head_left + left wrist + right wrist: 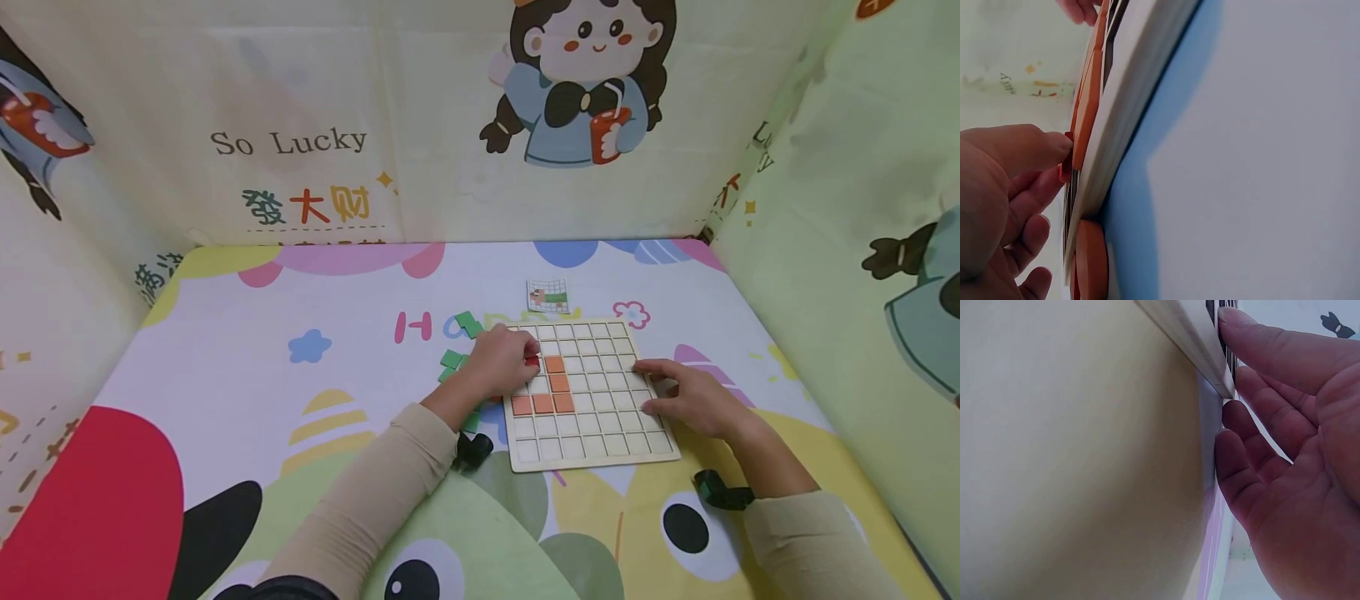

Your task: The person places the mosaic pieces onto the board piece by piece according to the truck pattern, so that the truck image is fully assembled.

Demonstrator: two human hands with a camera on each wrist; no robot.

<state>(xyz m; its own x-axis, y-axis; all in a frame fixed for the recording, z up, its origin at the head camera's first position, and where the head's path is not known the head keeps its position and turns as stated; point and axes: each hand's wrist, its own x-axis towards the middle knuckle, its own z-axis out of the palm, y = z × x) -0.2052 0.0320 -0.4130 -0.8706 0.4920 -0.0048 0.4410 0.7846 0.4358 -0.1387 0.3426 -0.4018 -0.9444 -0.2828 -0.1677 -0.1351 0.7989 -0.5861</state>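
Observation:
A wooden grid board lies on the table between both hands. My left hand pinches a small red piece between thumb and finger, low over the board's left side. Close to it, orange squares fill a run of cells, going down a column and then left along a row. My right hand rests at the board's right edge, its thumb and fingertips touching the rim with the fingers loosely bent. In the left wrist view, an orange piece stands beside the board's edge.
Several green pieces lie left of the board, partly hidden by the left hand and forearm. A small printed card with a coloured grid pattern lies behind the board. Patterned cloth walls enclose the table at the back and sides.

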